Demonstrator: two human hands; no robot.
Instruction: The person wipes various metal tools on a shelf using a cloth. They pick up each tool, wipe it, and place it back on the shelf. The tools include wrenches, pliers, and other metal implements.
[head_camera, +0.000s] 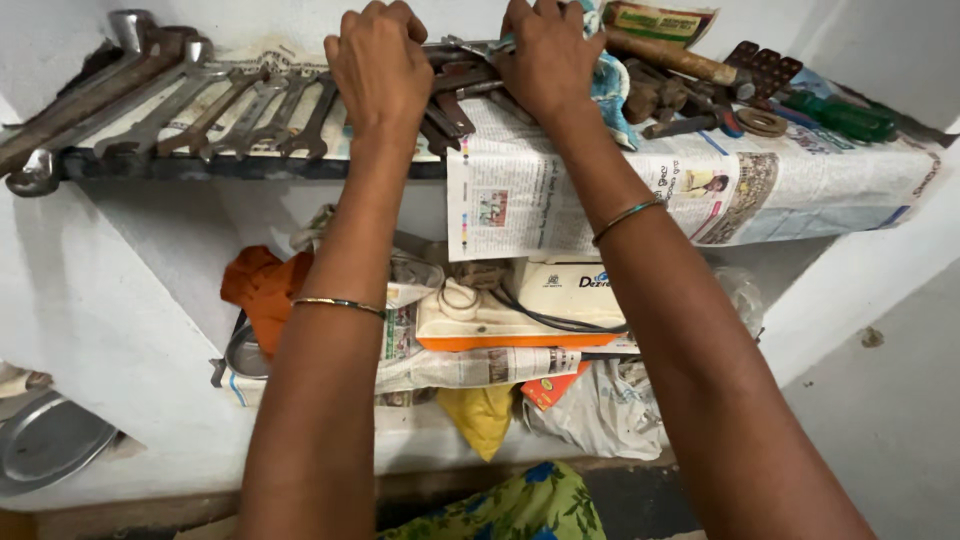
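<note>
Both my arms reach up to the top shelf (250, 168) of a white wall niche. My left hand (378, 70) is curled over a heap of rusty metal tools (455, 95) in the middle of the shelf. My right hand (548, 55) rests on the same heap just to the right, fingers bent over a wrench-like tool. What either hand actually grips is hidden under the fingers. A row of several spanners (235, 115) lies to the left of my left hand. Newspaper (560, 190) lines the shelf and hangs over its front edge.
A wooden-handled hammer (670, 58), green-handled screwdriver (840, 115) and small round parts lie at the shelf's right. The lower shelf holds an orange cloth (262, 290), a white and orange box (500, 320), papers, a yellow bag (480, 415) and plastic bags. A steel plate (45, 440) sits lower left.
</note>
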